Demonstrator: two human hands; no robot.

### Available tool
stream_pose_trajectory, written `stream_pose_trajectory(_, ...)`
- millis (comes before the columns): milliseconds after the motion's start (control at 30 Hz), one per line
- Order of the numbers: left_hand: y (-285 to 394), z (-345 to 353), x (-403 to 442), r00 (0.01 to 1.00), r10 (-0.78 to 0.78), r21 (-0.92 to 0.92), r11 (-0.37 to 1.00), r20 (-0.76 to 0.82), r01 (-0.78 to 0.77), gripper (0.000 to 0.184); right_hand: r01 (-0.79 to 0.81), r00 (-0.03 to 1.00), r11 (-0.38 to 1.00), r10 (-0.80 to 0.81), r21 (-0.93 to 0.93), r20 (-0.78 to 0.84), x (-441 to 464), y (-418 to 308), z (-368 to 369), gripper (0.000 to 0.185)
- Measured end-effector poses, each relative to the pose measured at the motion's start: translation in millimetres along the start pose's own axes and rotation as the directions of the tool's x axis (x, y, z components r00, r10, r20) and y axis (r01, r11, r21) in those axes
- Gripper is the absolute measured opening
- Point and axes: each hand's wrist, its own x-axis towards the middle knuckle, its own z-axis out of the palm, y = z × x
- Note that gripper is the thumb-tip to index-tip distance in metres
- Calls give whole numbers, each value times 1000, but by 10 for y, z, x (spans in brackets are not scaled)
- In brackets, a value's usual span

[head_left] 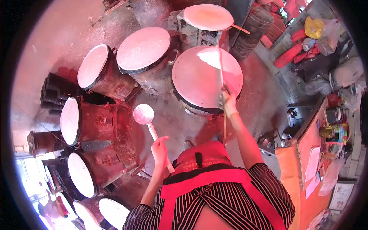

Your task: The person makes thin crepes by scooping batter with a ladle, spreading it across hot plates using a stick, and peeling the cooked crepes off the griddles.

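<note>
My left hand [159,149] is closed around the handle of a ladle [143,114], whose round pale bowl is raised over the floor left of centre. My right hand [228,100] grips a long thin stick [221,65] at the near right edge of a large round griddle [191,78]. The stick runs across the right part of the griddle. A bright white patch [209,56] shows near the griddle's far side; whether it is batter or glare I cannot tell.
Several round griddles on drum stoves curve round the left, one of them [143,49] at the upper left. Another griddle [208,17] with an orange stick stands beyond. At right are an orange-fronted table [290,172], a kettle [268,142] and plastic bags [347,72].
</note>
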Motion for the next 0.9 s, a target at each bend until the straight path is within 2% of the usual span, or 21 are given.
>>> stream_pose_trajectory(167,-33,227,-129,996,22,20,1000,-90,-21,22,-89,975,980,122,-177,186,211,-205,199,40)
stream_pose_trajectory(267,-31,419,-240,990,-24,4,1000,-141,25,22,-186,898,960,252,-209,361,-161,-575,-192,29)
stream_pose_trajectory(333,-21,556,-308,980,-90,-96,993,-177,73,25,-195,943,970,226,-142,246,54,-434,-545,29)
stream_pose_trajectory(367,-25,631,-360,972,-131,-178,979,-195,96,28,-175,978,973,188,-148,85,5,-552,-600,28)
stream_pose_trajectory(400,-37,704,-421,962,-174,-257,959,-210,118,32,-38,999,997,40,-70,26,294,-407,-695,36)
stream_pose_trajectory(467,-34,850,-550,939,-234,-297,942,-252,155,37,32,999,996,-29,-81,35,649,-396,-842,39)
stream_pose_trajectory(533,-42,974,-607,922,-262,-317,934,-284,168,39,43,972,978,6,-204,234,865,-450,-748,41)
stream_pose_trajectory(600,-143,1081,-694,911,-275,-318,932,-307,174,39,67,890,961,64,-268,451,892,-493,-585,40)
stream_pose_trajectory(633,-170,1147,-727,910,-269,-306,937,-316,170,39,11,857,954,145,-299,495,866,-541,-569,44)
stream_pose_trajectory(733,-236,1327,-804,906,-246,-289,946,-344,148,37,-17,753,900,298,-436,586,567,-886,-866,44)
stream_pose_trajectory(767,-290,1373,-822,903,-240,-300,944,-355,133,37,-62,687,922,318,-383,653,515,-979,-1036,46)
stream_pose_trajectory(800,-316,1407,-843,901,-233,-310,943,-366,117,36,-5,693,876,350,-482,630,511,-1135,-1187,46)
stream_pose_trajectory(833,-303,1434,-863,899,-233,-319,941,-370,113,32,-98,693,841,442,-533,570,567,-1293,-1329,50)
stream_pose_trajectory(867,-280,1461,-891,893,-238,-324,940,-382,112,30,-87,731,834,426,-545,534,659,-1375,-1403,51)
stream_pose_trajectory(900,-250,1488,-906,888,-240,-327,939,-392,109,29,-50,813,858,332,-512,478,995,-1212,-1470,50)
